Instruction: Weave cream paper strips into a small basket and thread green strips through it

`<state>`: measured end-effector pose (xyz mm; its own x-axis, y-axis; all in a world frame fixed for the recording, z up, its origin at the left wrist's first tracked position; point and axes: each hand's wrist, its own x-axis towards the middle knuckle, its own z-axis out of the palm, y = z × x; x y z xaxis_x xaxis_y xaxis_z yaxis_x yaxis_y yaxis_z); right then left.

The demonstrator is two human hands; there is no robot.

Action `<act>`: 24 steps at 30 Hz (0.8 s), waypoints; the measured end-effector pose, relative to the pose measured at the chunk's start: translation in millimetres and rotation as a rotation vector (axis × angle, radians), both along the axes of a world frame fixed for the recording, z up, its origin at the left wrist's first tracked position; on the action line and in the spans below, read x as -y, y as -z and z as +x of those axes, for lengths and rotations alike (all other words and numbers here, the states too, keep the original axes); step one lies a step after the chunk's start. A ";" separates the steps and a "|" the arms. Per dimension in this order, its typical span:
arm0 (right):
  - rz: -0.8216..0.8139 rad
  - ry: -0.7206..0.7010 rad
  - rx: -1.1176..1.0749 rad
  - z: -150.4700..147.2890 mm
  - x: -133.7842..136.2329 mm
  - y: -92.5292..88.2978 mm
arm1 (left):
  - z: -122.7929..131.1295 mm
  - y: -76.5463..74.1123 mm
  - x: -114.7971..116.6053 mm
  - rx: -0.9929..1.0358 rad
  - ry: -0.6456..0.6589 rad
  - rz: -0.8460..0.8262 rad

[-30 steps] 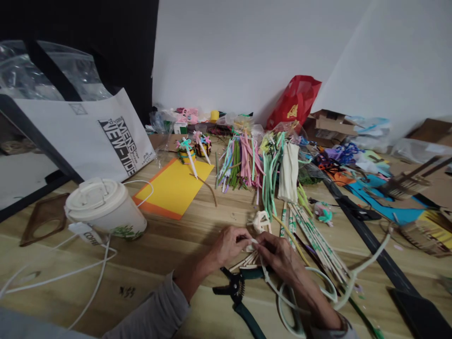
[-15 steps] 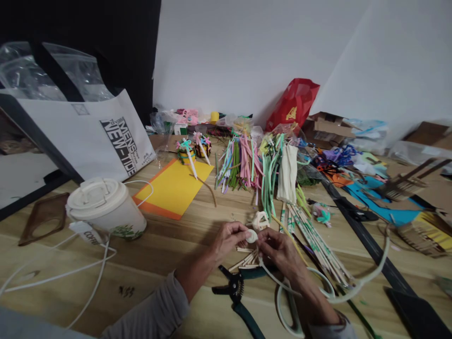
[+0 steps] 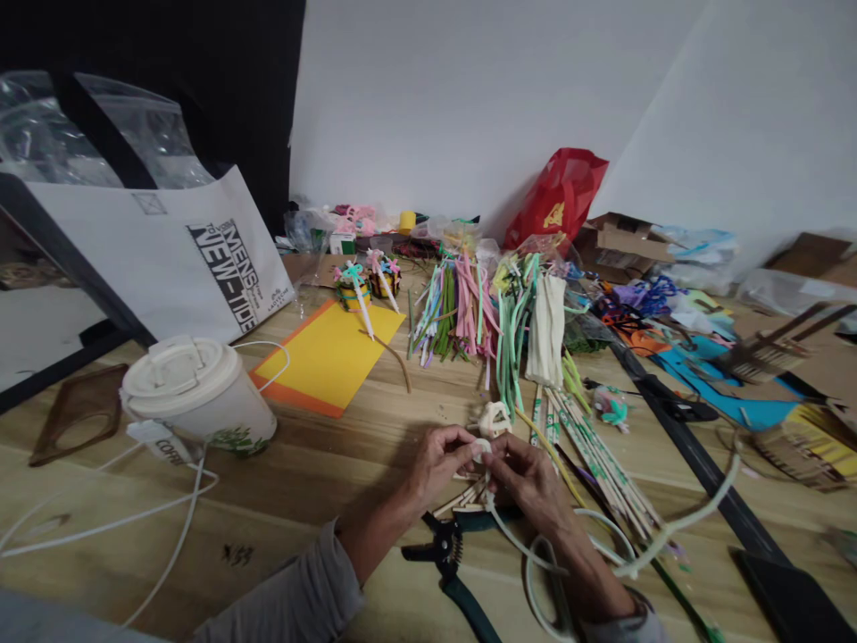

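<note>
Low at the middle of the table [image 3: 268, 518], the left hand [image 3: 438, 464] and right hand [image 3: 528, 482] close together, pinching a small white coil [image 3: 480, 449] between them. Its pale strip [image 3: 512, 540] trails down-right toward the near edge, past the right hand's wrist. Green-handled pliers [image 3: 445, 545] lie just below; a white knot [image 3: 495, 420] sits just beyond.

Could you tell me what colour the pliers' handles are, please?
The handles are dark green, best seen in the head view.
</note>
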<state>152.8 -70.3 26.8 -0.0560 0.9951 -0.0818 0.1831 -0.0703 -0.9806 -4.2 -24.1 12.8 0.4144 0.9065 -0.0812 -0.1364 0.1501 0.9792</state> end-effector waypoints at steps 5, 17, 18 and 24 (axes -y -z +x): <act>0.056 -0.057 0.234 7.7 0.2 6.0 | -7.6 -0.8 -3.6 -0.191 0.121 0.197; 0.232 -0.101 0.488 3.5 4.6 -10.6 | -16.9 -12.4 -4.8 -0.486 0.226 0.474; 0.211 -0.083 0.454 4.6 3.6 -9.5 | -16.3 -12.8 -5.4 -0.462 0.209 0.458; 0.093 -0.050 0.263 12.9 -1.3 -3.2 | -13.6 -13.3 -6.6 -0.275 0.098 0.277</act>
<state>165.7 -69.0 30.0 -0.0945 0.9955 -0.0088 0.4333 0.0332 -0.9006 -17.7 -17.6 26.1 0.4970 0.8668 0.0413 0.1378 -0.1258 0.9824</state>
